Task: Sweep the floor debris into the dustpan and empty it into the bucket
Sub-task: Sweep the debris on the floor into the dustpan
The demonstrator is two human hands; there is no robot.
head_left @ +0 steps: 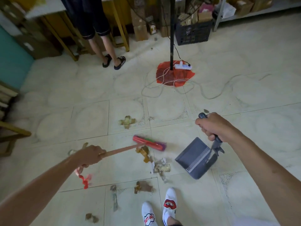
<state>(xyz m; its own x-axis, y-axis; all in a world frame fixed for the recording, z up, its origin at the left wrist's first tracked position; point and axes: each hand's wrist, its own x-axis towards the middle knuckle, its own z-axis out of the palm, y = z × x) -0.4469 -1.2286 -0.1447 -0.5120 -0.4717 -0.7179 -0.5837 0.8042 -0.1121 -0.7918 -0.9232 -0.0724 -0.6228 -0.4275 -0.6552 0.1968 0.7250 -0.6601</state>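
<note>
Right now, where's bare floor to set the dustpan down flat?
Bare tiles lie right of the dustpan, and between the left hand and the sandalled feet. It's crowded between broom head and white shoes, where debris lies.

Pale tiled floor (244,70) strewn with brown crumpled paper scraps (144,186); grey plastic dustpan (193,158) resting beside them.

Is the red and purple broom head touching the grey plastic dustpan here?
Apart. The head view shows bare tile between the red and purple broom head and the grey plastic dustpan, with crumpled brown and white scraps lying in between.
</note>
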